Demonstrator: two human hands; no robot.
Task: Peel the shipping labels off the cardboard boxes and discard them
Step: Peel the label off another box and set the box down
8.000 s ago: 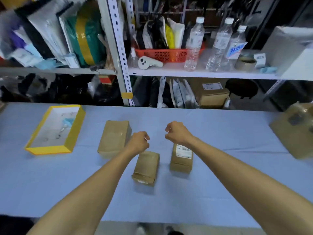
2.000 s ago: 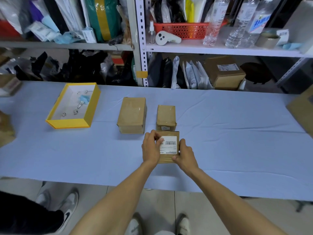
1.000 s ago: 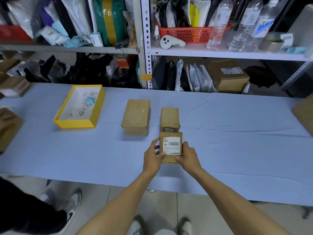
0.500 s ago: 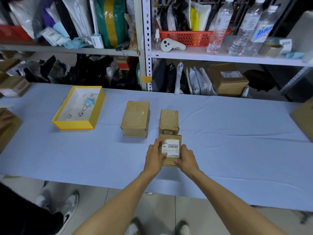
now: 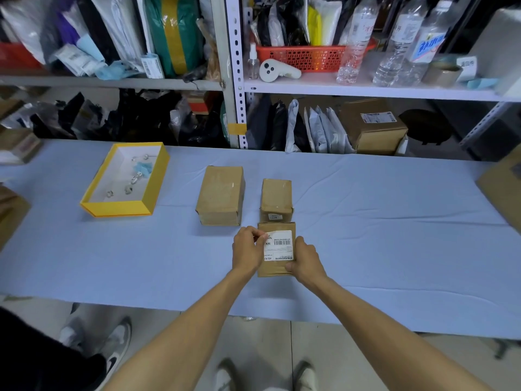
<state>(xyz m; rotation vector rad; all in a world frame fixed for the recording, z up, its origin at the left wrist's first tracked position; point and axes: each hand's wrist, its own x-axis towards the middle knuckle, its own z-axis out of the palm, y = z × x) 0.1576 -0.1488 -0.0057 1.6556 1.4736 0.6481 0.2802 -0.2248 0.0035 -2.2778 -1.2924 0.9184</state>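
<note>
Three brown boxes stand mid-way along the pale blue cloth-covered counter (image 5: 366, 249). The small brown cardboard box (image 5: 275, 268) nearest the near edge is the one being worked. The white barcode shipping label (image 5: 279, 245) is on its upward face, mostly stuck down. The left hand (image 5: 248, 252) pinches the label's upper-left corner between thumb and fingertips, and that corner looks slightly lifted. This is likely the start of the peel. The right hand (image 5: 306, 262) clasps the box's right side with the thumb on the lower front, probably bracing it against the pull. I cannot tell if the box rests on the counter or is raised.

The second small brown box (image 5: 276, 197) touches or sits just behind it, with a small white sticker (image 5: 275, 217) on its near face. The larger brown cardboard box (image 5: 221, 198) sits to the left with a bare top, likely done. The yellow-rimmed open tray (image 5: 118, 211) sits toward the far-left corner and holds small crumpled bits. It may be the discard spot, within the left hand's reach.
</note>
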